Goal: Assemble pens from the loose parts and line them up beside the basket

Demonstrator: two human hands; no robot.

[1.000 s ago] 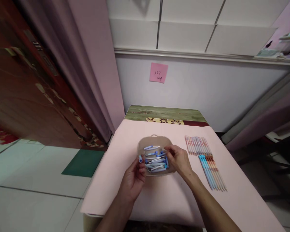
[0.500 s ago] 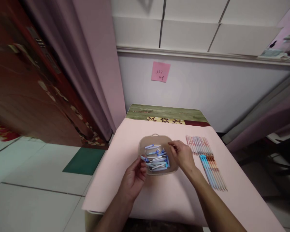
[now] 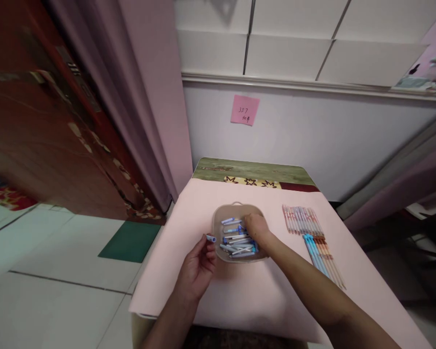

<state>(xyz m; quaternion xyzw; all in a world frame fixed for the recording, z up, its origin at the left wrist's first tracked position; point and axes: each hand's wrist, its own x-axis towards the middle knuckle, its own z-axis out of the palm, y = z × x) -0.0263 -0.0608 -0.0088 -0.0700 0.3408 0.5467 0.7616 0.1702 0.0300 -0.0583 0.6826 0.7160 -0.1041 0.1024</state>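
Between the thumb and fingers of my left hand [image 3: 198, 266] is a short blue pen barrel [image 3: 211, 238], its open end facing right, just off the left rim of a beige plastic box [image 3: 217, 218]. Inside the box lie several blue pen parts [image 3: 240, 247], among them barrels, clips and thin white refills. My right hand [image 3: 256, 228] dips into the right side of the box with its fingers curled downward. The fingertips are hidden, so what they pinch does not show.
Right of the box, a row of pinkish patterned pens [image 3: 303, 220] lies above a row of blue pens [image 3: 317, 254] and orange-brown pens [image 3: 330, 259]. All rest on the pink table cover [image 3: 254, 295]. A pink note [image 3: 244, 110] sticks to the wall behind.
My right hand has moved from the right rim down into the box. My left hand has shifted slightly left with the pen barrel, away from the parts inside.
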